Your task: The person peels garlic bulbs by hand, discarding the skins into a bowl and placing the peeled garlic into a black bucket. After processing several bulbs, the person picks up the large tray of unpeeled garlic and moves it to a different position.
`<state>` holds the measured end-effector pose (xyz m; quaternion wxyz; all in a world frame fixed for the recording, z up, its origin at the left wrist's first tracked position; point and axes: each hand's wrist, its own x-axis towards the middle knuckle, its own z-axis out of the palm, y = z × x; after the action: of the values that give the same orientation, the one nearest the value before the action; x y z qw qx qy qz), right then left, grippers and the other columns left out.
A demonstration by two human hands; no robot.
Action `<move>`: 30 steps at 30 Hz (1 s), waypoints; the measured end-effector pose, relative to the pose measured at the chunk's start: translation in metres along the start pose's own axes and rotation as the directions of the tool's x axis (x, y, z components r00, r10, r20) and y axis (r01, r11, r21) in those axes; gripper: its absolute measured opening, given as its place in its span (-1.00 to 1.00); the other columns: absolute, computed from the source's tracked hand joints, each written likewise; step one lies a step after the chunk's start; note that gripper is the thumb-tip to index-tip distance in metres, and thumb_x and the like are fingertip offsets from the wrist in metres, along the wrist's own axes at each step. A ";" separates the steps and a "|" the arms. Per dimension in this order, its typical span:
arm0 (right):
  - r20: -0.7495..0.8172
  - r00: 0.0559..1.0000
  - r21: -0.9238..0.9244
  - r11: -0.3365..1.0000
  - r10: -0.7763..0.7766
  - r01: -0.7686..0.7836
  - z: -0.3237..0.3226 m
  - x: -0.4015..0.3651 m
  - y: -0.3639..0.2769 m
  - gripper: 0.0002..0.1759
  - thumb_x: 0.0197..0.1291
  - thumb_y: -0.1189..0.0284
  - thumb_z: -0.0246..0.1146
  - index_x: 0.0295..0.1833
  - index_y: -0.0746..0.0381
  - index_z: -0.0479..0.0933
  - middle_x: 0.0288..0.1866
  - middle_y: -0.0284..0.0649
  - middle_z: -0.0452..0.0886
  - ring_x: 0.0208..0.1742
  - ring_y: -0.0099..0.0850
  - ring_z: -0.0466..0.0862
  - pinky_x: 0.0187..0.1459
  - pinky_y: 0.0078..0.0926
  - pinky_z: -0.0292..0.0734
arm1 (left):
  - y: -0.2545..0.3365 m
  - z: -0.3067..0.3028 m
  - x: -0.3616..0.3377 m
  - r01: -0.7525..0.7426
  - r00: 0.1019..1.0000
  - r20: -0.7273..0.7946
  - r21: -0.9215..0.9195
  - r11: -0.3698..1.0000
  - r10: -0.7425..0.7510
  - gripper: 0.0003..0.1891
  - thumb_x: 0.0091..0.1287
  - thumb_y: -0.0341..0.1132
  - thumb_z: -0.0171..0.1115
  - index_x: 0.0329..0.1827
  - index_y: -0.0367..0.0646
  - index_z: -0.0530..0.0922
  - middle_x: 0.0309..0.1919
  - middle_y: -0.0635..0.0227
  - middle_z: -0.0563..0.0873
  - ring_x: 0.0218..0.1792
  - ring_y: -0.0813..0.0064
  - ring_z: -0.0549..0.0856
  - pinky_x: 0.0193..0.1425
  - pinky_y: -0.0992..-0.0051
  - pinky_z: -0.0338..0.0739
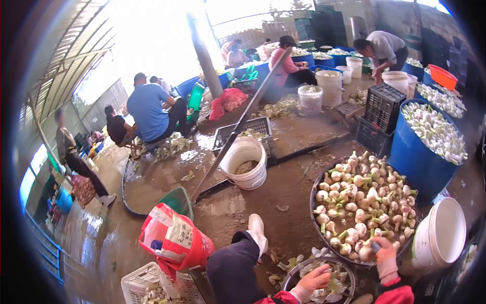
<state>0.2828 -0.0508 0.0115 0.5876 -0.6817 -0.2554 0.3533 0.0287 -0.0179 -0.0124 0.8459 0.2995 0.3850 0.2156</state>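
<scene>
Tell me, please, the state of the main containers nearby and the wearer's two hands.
Left hand: open, at the small basin
Right hand: closed around a small dark object, identity unclear
Small basin: uncovered, holding peelings
Large tub: uncovered, holding many garlic bulbs
Blue barrel: uncovered, heaped with pale pieces
Middle white bucket: uncovered, little inside
Right white bucket: uncovered
Black crates: stacked

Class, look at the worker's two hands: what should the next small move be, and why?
Probably bring the left hand across to a garlic bulb at the near edge of the wide tub: that hand is open above the basin of scraps, while the right hand is beside the bulbs, a small dark object at its fingers.
</scene>
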 end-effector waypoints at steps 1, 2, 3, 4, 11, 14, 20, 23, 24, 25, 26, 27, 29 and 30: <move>0.135 0.991 0.082 0.996 0.011 -0.022 0.013 -0.015 0.005 -0.81 0.10 0.59 0.13 -0.21 0.29 0.63 -0.34 -0.37 0.62 -0.28 -0.59 0.57 -0.26 -0.64 0.45 | 0.000 0.003 -0.001 -0.032 0.998 0.056 -0.030 0.999 0.033 -0.36 0.31 -0.25 0.20 0.44 -0.03 0.16 -0.15 0.31 0.59 -0.18 0.46 0.58 -0.22 0.44 0.56; 0.191 0.981 0.030 0.999 -0.022 0.016 0.027 -0.030 0.004 -0.78 0.11 0.58 0.12 -0.15 0.30 0.62 -0.30 -0.34 0.63 -0.24 -0.56 0.57 -0.23 -0.63 0.47 | -0.019 -0.012 0.011 -0.042 0.995 0.090 0.018 0.999 0.041 -0.48 0.29 -0.02 0.22 0.17 -0.15 0.37 0.00 0.32 0.50 0.08 0.35 0.49 0.06 0.40 0.48; 0.262 0.964 -0.015 0.998 -0.055 0.061 0.042 -0.046 -0.001 -0.75 0.13 0.57 0.11 -0.09 0.31 0.60 -0.27 -0.32 0.63 -0.21 -0.54 0.58 -0.19 -0.61 0.48 | -0.027 -0.017 0.016 -0.018 0.989 0.147 -0.011 1.000 0.019 -0.47 0.22 -0.04 0.29 0.13 -0.15 0.36 0.05 0.28 0.45 0.14 0.33 0.44 0.11 0.42 0.46; 0.292 0.956 0.076 0.995 0.043 -0.068 0.057 -0.060 -0.007 -0.74 0.13 0.60 0.11 -0.05 0.30 0.58 -0.24 -0.29 0.63 -0.21 -0.52 0.59 -0.14 -0.57 0.50 | 0.013 0.015 -0.021 -0.041 0.989 0.139 -0.041 0.998 0.046 -0.32 0.28 -0.27 0.24 0.43 -0.03 0.13 -0.21 0.35 0.59 -0.25 0.49 0.59 -0.28 0.49 0.55; 0.283 0.958 0.030 0.997 0.053 -0.064 0.089 -0.139 -0.055 -0.61 0.31 0.42 0.17 0.18 0.38 0.42 0.04 -0.19 0.57 0.03 -0.46 0.54 0.01 -0.58 0.47 | 0.016 -0.005 -0.020 -0.530 0.844 0.094 0.300 0.793 0.528 -0.41 0.05 -0.34 0.42 0.18 -0.25 0.44 -0.21 0.33 0.63 -0.26 0.49 0.63 -0.13 0.47 0.55; 0.197 0.977 0.091 0.991 0.079 -0.099 0.096 -0.151 -0.052 -0.70 0.30 0.43 0.16 0.07 0.37 0.48 -0.03 -0.21 0.58 -0.04 -0.48 0.55 -0.01 -0.59 0.44 | 0.032 0.001 -0.034 -0.570 0.721 0.203 0.718 0.400 0.663 -0.56 -0.13 -0.26 0.45 -0.18 -0.24 0.55 -0.36 0.21 0.62 -0.31 0.41 0.63 -0.21 0.43 0.50; 0.093 0.996 0.149 0.989 -0.007 -0.006 0.095 -0.145 -0.027 -0.87 0.25 0.53 0.12 -0.13 0.33 0.50 -0.22 -0.33 0.55 -0.16 -0.53 0.51 -0.09 -0.63 0.41 | 0.010 -0.014 -0.010 -0.593 0.670 0.409 0.797 0.114 0.620 -0.53 0.09 -0.13 0.35 0.01 -0.16 0.46 -0.09 0.22 0.55 -0.02 0.33 0.54 0.02 0.38 0.47; -0.014 0.987 -0.052 0.986 -0.160 0.159 0.085 -0.123 0.036 -0.62 0.18 0.52 0.11 0.12 0.38 0.48 0.00 -0.19 0.58 -0.04 -0.42 0.56 0.03 -0.50 0.46 | 0.011 -0.004 -0.022 -0.574 0.705 0.333 0.786 0.229 0.626 -0.53 0.05 -0.12 0.41 -0.05 -0.16 0.48 -0.14 0.24 0.58 -0.11 0.25 0.58 0.00 0.33 0.48; 0.014 0.990 -0.151 0.979 -0.139 0.140 0.089 -0.140 -0.009 -0.62 0.17 0.50 0.11 0.10 0.41 0.48 0.00 -0.16 0.57 -0.03 -0.40 0.56 0.06 -0.53 0.44 | 0.009 -0.006 -0.017 -0.525 0.825 0.230 0.650 0.550 0.515 -0.54 0.06 -0.18 0.39 -0.02 -0.18 0.49 -0.13 0.23 0.61 -0.16 0.33 0.60 -0.05 0.36 0.50; 0.138 0.981 0.018 0.990 -0.138 0.137 0.086 -0.143 -0.026 -0.65 0.17 0.57 0.05 0.08 0.39 0.49 -0.03 -0.17 0.59 -0.03 -0.41 0.56 0.06 -0.53 0.44 | 0.012 -0.015 -0.002 -0.338 0.892 0.395 0.255 0.906 0.221 -0.55 0.11 -0.28 0.33 0.07 -0.16 0.45 -0.16 0.27 0.61 -0.20 0.40 0.60 -0.10 0.37 0.50; 0.130 0.974 -0.004 0.982 -0.184 0.187 0.078 -0.138 -0.001 -0.63 0.12 0.69 -0.03 0.04 0.38 0.51 -0.06 -0.17 0.59 -0.07 -0.41 0.56 0.06 -0.51 0.44 | 0.001 -0.018 -0.006 0.065 0.935 0.353 -0.249 0.966 0.028 -0.51 0.17 -0.25 0.29 0.16 -0.10 0.40 -0.17 0.28 0.61 -0.24 0.39 0.59 -0.17 0.38 0.48; 0.051 0.992 0.123 0.986 -0.117 0.110 0.073 -0.136 0.022 -0.61 0.07 0.77 -0.05 0.01 0.37 0.52 -0.04 -0.17 0.59 -0.02 -0.40 0.57 0.10 -0.51 0.44 | 0.001 -0.013 -0.020 0.205 0.892 0.449 -0.496 0.844 0.047 -0.47 0.22 -0.10 0.25 0.22 -0.05 0.36 -0.17 0.26 0.60 -0.29 0.38 0.56 -0.23 0.36 0.44; 0.082 0.992 0.382 0.922 -0.099 0.060 0.072 -0.123 0.038 -0.59 0.15 0.64 0.18 0.15 0.33 0.46 -0.01 -0.19 0.59 0.01 -0.42 0.58 0.11 -0.51 0.47 | 0.005 -0.009 -0.014 0.211 0.897 0.443 -0.454 0.866 0.014 -0.46 0.21 -0.01 0.26 0.22 0.02 0.38 -0.16 0.28 0.60 -0.37 0.37 0.51 -0.28 0.30 0.39; 0.144 0.990 0.463 0.885 -0.011 -0.057 0.075 -0.128 0.027 -0.60 0.19 0.56 0.21 0.17 0.34 0.46 0.04 -0.18 0.57 0.03 -0.42 0.58 0.12 -0.49 0.48 | 0.002 -0.018 -0.013 0.197 0.926 0.376 -0.405 0.893 -0.033 -0.45 0.22 0.01 0.25 0.23 0.03 0.38 -0.16 0.27 0.60 -0.36 0.35 0.53 -0.28 0.27 0.43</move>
<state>0.1432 -0.1071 0.0034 0.7099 -0.4970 -0.1963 0.4588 0.0065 -0.0178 -0.0132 0.9586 0.1137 0.1831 0.1864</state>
